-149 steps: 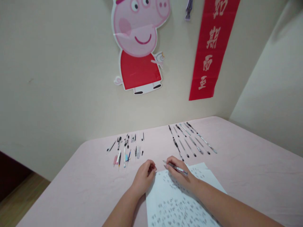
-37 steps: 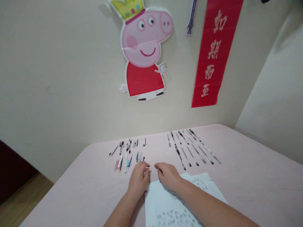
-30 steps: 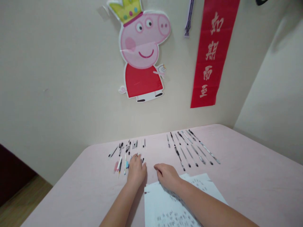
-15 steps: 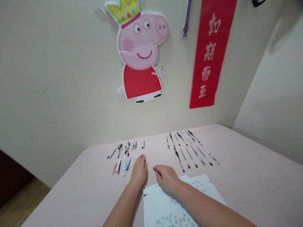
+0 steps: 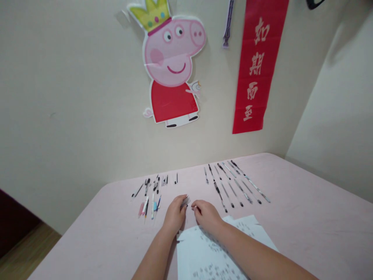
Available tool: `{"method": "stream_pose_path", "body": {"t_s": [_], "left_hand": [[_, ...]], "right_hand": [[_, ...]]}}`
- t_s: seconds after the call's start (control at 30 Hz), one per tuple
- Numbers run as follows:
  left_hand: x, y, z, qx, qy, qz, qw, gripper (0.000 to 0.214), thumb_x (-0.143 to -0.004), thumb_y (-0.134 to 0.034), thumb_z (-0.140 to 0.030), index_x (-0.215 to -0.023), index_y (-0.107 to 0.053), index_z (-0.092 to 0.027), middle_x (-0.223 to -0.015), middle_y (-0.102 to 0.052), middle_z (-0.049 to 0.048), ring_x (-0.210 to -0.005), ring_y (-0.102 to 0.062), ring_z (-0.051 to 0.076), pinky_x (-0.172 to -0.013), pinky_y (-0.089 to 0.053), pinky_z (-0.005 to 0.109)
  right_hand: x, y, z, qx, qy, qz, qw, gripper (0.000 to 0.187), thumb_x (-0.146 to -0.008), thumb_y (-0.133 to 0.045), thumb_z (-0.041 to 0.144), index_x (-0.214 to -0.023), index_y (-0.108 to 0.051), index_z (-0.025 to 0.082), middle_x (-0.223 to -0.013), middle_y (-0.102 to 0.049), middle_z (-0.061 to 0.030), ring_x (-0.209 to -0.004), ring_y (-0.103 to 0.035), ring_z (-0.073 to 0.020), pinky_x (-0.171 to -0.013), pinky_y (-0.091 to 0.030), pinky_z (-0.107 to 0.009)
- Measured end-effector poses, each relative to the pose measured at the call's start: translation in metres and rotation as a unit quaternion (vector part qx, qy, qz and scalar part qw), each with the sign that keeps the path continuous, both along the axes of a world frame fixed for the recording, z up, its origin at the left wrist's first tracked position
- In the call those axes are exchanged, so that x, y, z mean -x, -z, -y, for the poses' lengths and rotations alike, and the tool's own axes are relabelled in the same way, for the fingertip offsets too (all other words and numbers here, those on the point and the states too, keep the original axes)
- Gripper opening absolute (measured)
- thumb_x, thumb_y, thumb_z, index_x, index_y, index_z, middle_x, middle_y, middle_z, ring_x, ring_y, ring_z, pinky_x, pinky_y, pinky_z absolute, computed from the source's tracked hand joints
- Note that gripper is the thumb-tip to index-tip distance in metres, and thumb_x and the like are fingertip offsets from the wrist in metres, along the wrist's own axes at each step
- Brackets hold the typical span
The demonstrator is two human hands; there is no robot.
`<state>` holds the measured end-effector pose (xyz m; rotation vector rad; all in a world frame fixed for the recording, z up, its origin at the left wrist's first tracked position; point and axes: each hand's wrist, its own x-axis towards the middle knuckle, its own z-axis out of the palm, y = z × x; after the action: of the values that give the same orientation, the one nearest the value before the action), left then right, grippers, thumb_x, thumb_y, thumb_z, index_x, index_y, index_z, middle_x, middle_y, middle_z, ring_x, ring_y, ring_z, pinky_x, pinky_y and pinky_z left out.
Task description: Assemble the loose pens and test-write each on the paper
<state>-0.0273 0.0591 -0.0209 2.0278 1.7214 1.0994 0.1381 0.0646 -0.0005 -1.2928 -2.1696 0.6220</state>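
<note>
My left hand (image 5: 174, 216) rests on the pink table (image 5: 297, 225), fingers closed on a small clear pen part (image 5: 184, 201) that pokes out toward the right. My right hand (image 5: 207, 216) lies just beside it with fingers curled in a pinch close to that part; what they hold, if anything, is too small to see. Under my right wrist is a white sheet of paper (image 5: 201, 260) covered in handwriting. A row of several pens (image 5: 233, 186) lies beyond my right hand. A cluster of loose pen parts and caps (image 5: 151, 194) lies beyond my left hand.
The table stands against a cream wall bearing a pink pig cutout (image 5: 171, 66) and a red banner with gold characters (image 5: 256, 66). The table's left edge drops to a wooden floor (image 5: 17, 260). Another wall closes the right side.
The pen my right hand held five seconds ago is out of it. My left hand reached to the loose parts and drew back with a clear piece. The two hands are now close together.
</note>
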Motion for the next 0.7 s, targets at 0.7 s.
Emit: {"method": "stream_pose_path", "body": {"t_s": [0.7], "left_hand": [[-0.003, -0.013, 0.006, -0.005, 0.038, -0.001, 0.999, 0.026, -0.069, -0.050, -0.004, -0.089, -0.059, -0.018, -0.095, -0.063, 0.0062, -0.092, -0.058, 0.019, -0.086, -0.047, 0.035]], "right_hand": [[-0.004, 0.006, -0.008, -0.027, 0.037, -0.019, 0.999, 0.027, -0.080, -0.046, 0.009, -0.098, -0.065, 0.018, -0.093, -0.063, -0.0052, -0.083, -0.060, -0.0165, -0.075, -0.042, -0.025]]}}
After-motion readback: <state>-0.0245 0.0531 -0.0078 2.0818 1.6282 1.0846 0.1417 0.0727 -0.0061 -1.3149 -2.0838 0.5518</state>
